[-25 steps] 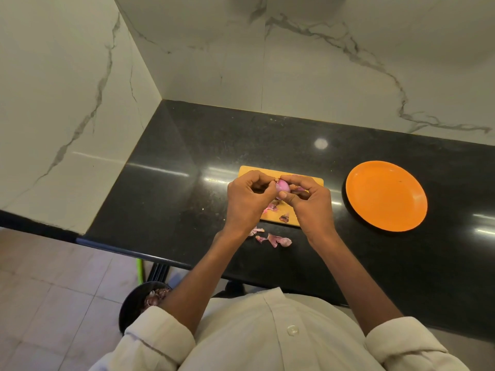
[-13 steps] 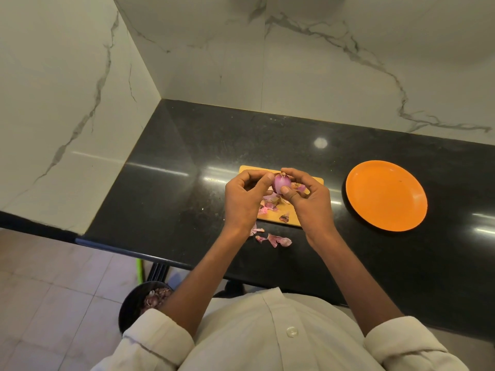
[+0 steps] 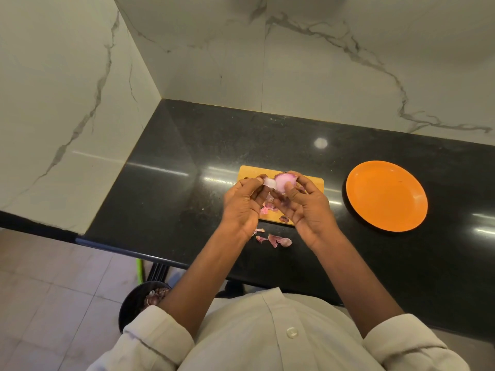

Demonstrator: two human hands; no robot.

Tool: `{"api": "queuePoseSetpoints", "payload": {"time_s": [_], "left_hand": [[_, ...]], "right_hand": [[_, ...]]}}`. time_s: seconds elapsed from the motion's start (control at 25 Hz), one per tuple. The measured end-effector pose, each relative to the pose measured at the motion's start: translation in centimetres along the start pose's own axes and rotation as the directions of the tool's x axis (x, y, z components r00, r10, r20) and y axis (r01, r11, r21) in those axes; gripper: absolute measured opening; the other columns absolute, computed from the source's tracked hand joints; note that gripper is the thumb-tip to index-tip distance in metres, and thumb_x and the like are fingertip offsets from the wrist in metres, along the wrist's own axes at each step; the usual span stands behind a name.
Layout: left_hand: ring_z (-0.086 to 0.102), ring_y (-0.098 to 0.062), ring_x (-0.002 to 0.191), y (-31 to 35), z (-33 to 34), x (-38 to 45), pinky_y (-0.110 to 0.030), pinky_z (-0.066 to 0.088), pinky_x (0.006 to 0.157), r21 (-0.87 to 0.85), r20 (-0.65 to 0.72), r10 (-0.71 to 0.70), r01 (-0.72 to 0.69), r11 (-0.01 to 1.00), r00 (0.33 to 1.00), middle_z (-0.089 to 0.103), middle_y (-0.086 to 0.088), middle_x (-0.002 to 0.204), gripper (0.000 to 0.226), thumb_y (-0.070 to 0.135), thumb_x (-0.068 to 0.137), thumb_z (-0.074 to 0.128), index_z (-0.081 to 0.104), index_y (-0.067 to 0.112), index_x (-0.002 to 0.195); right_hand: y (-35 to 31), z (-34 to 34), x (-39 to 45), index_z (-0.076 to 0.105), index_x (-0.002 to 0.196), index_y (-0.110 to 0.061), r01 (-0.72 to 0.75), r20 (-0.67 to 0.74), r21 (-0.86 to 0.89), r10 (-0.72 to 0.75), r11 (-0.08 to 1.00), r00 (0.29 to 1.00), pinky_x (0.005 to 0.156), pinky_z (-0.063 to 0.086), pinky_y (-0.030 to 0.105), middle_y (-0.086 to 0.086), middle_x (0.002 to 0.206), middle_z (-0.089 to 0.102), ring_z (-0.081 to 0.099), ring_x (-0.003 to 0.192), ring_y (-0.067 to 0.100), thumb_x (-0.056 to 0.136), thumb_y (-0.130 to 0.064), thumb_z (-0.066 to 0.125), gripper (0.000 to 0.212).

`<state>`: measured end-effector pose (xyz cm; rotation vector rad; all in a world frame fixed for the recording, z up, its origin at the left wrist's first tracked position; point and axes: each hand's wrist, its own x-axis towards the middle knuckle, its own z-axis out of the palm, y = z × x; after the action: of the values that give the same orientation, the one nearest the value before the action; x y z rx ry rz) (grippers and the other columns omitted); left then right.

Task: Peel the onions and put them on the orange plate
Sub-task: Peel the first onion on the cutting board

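A small pink onion [image 3: 284, 182] is held above the wooden cutting board [image 3: 247, 173] by my right hand [image 3: 308, 207], thumb on its front. My left hand [image 3: 242, 203] pinches a pale strip of onion skin [image 3: 269, 183] that still hangs from the onion's left side. The orange plate [image 3: 386, 195] lies to the right on the black counter with nothing on it. Purple peel scraps [image 3: 276, 240] lie on the counter in front of the board, and more lie on the board between my hands.
The black counter [image 3: 171, 188] meets marble walls at the back and left. Below its front edge on the floor stands a dark bin [image 3: 136, 303] with peels inside, beside a green stick [image 3: 139, 269].
The onion has turned so its pale peeled side faces me. My left hand has drawn a strip of skin off to the left, and my right-hand fingers have spread out.
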<state>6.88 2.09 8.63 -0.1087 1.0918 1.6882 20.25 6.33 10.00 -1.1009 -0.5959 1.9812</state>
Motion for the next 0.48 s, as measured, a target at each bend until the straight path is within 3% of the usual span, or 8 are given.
{"api": "queuePoseSetpoints", "payload": {"time_s": [0.08,0.2,0.36,0.48], "left_hand": [[0.077,-0.018,0.075,-0.2,-0.2,0.1,-0.025,0.065,0.069,-0.135,-0.012,-0.124,0.121,0.983,0.992,0.075,-0.014,0.087,0.013,-0.012,0.098,0.060,0.066,-0.002,0.092],[0.077,-0.019,0.072,-0.6,-0.7,-0.1,-0.028,0.066,0.075,-0.164,0.001,-0.206,0.203,0.965,0.979,0.075,-0.015,0.085,0.019,-0.012,0.099,0.057,0.067,-0.001,0.089],[0.072,-0.021,0.078,-1.4,-1.3,0.2,-0.024,0.064,0.068,-0.139,-0.081,-0.227,0.214,0.967,0.970,0.072,-0.016,0.085,0.017,-0.015,0.099,0.054,0.065,-0.002,0.095],[0.067,-0.024,0.087,-2.4,-1.7,0.9,-0.026,0.065,0.066,-0.171,-0.155,-0.230,0.203,0.964,0.961,0.067,-0.019,0.093,0.017,-0.017,0.098,0.054,0.064,-0.004,0.095]], "right_hand": [[0.2,-0.1,0.5,0.063,0.128,-0.009,-0.116,0.002,0.125,0.117,0.985,0.993,0.083,0.066,0.042,0.018,0.123,0.069,0.072,0.104,0.031,0.101,-0.003,0.062,0.028],[0.8,-0.2,1.0,0.057,0.138,-0.010,-0.236,-0.042,0.231,0.252,0.944,0.967,0.107,0.051,0.046,0.021,0.130,0.063,0.063,0.110,0.033,0.103,-0.002,0.057,0.036],[1.6,0.0,1.2,0.065,0.114,-0.012,-0.281,-0.112,0.303,0.327,0.911,0.938,0.093,0.054,0.042,0.020,0.125,0.060,0.060,0.101,0.030,0.105,0.004,0.050,0.024],[3.0,0.1,1.9,0.064,0.126,-0.012,-0.254,-0.176,0.331,0.324,0.909,0.929,0.090,0.054,0.038,0.019,0.131,0.056,0.059,0.102,0.028,0.106,0.001,0.053,0.026]]}}
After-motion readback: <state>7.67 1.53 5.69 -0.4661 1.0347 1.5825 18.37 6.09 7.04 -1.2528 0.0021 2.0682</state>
